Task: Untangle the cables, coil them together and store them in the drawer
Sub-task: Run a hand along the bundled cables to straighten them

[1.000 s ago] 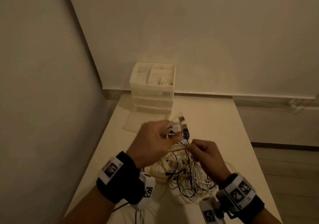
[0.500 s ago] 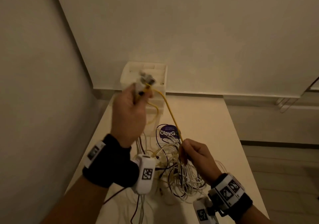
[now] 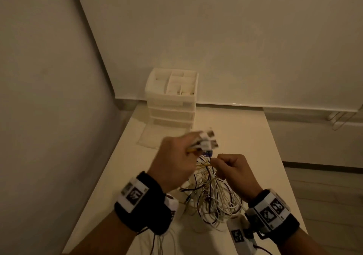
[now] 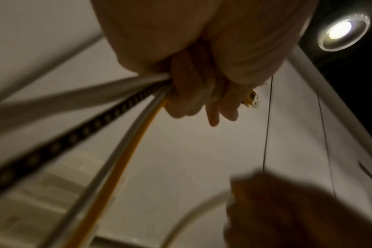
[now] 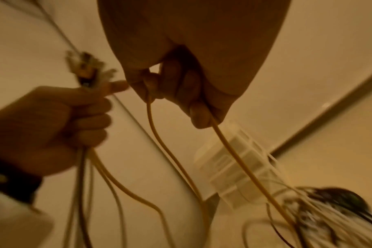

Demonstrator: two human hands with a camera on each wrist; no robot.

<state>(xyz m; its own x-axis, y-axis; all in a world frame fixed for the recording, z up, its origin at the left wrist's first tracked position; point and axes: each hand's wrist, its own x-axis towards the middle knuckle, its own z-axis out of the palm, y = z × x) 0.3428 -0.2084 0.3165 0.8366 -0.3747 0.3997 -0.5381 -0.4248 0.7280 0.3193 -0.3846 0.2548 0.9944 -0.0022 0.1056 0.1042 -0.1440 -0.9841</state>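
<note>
Since half a second ago the left hand [image 3: 176,156] has come down from near the drawers [image 3: 170,105] and is again close to the right hand [image 3: 233,171], above the tangle [image 3: 212,197] on the table [image 3: 245,137]. Its fingers clench a bundle of plugs [image 3: 206,140] and cables. The right hand pinches the yellow cable [image 5: 229,151]. These cables are light, limp and smooth, so they snag easily; it is better to hold near the plugs. Motion blur hides the plug types, and the hands cover where the yellow cable probably enters the tangle.
</note>
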